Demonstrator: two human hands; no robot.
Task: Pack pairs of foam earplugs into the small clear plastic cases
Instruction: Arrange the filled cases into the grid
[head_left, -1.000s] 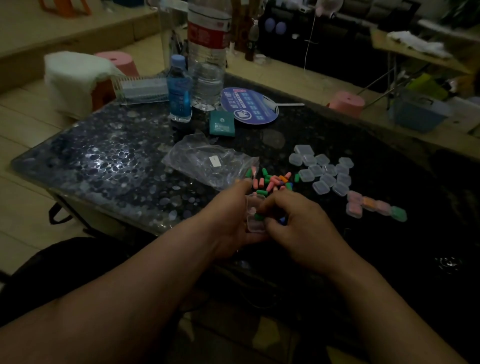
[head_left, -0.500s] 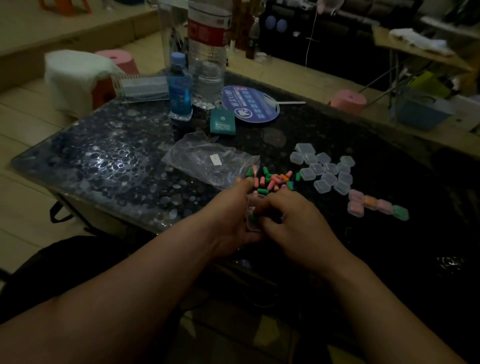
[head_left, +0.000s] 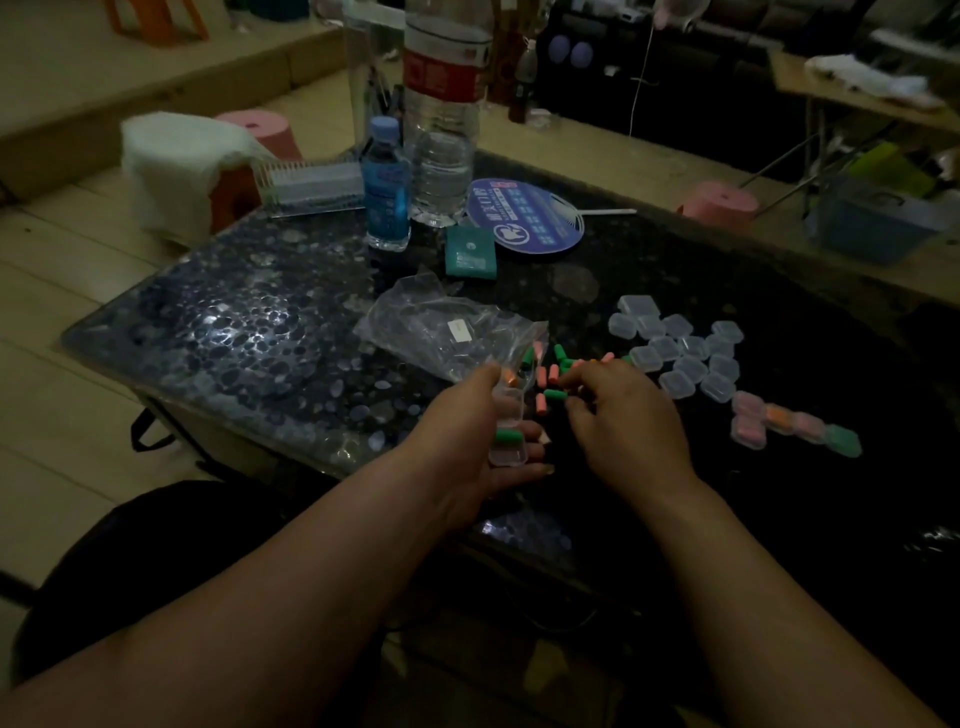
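Dim light falls on a dark, glossy table (head_left: 234, 332) whose top is patterned with pale pebble shapes. At its near edge an open case (head_left: 508, 453) of thin clear plastic with rounded corners is gripped in the left hand (head_left: 467, 447). The fingers are curled beneath it and the thumb is set at its far end. One green earplug (head_left: 508, 435), a short foam cylinder, is seen lying across the case.

Just beyond it, loose earplugs (head_left: 550, 374) in pink, green and orange are scattered on the table. The right hand (head_left: 623, 421) is placed over this pile, palm down, with the fingers bent toward the plugs. Whether a plug is pinched cannot be told in the dim light.

To the right, empty cases (head_left: 680, 348), square and translucent, are grouped in a loose cluster. Nearer the edge a short row of filled cases (head_left: 789, 423) is laid, with pink, orange and green showing through the plastic. A crumpled clear plastic bag (head_left: 447, 332) lies left of the pile. Further back stand a small bottle (head_left: 385, 187) with a blue label and a large bottle (head_left: 444, 119) of ribbed clear plastic. A flat teal packet (head_left: 470, 253) and a round printed fan (head_left: 524, 218) lie beside them.

Compared with a second ago, the right hand has been withdrawn from the case, where its fingertips were set on the green earplug, and moved out to the pile. The case is now uncovered.
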